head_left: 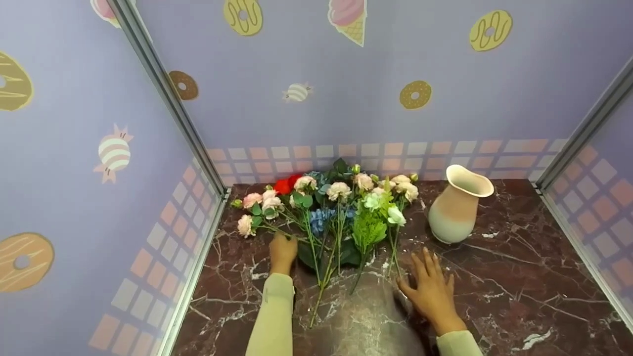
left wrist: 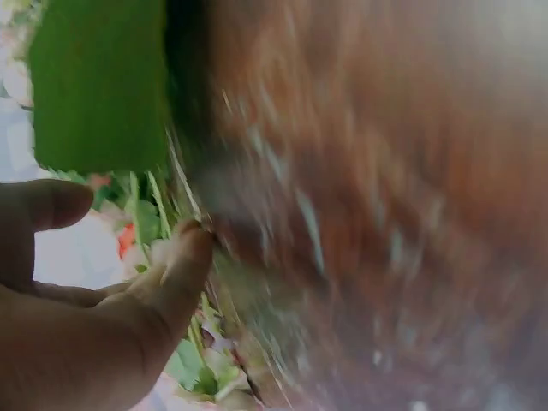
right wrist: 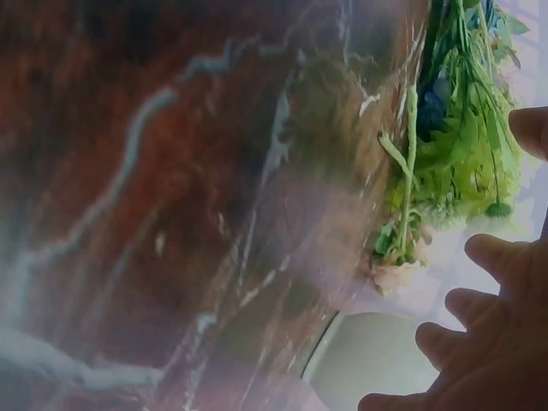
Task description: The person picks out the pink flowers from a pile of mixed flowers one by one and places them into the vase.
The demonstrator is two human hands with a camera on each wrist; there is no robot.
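Note:
My left hand (head_left: 283, 253) is low over the marbled table, at the left side of a spread of artificial flowers. In the left wrist view its thumb and fingers (left wrist: 184, 257) stand apart, with fingertips close to the tabletop and stems behind. Nearest to it in the head view is the stem of a pale pink flower (head_left: 246, 225). My right hand (head_left: 432, 291) lies palm down with fingers spread, right of the stems and in front of a cream and peach vase (head_left: 452, 212). Red flowers (head_left: 284, 186), blue flowers (head_left: 319, 220) and a green leafy sprig (head_left: 368, 230) lie among the others.
The vase stands upright at the back right of the marbled table (head_left: 514, 277). Purple walls (head_left: 336, 118) with sweets printed on them enclose the back and sides. One long stem (head_left: 319, 301) sticks out toward the front edge between the arms.

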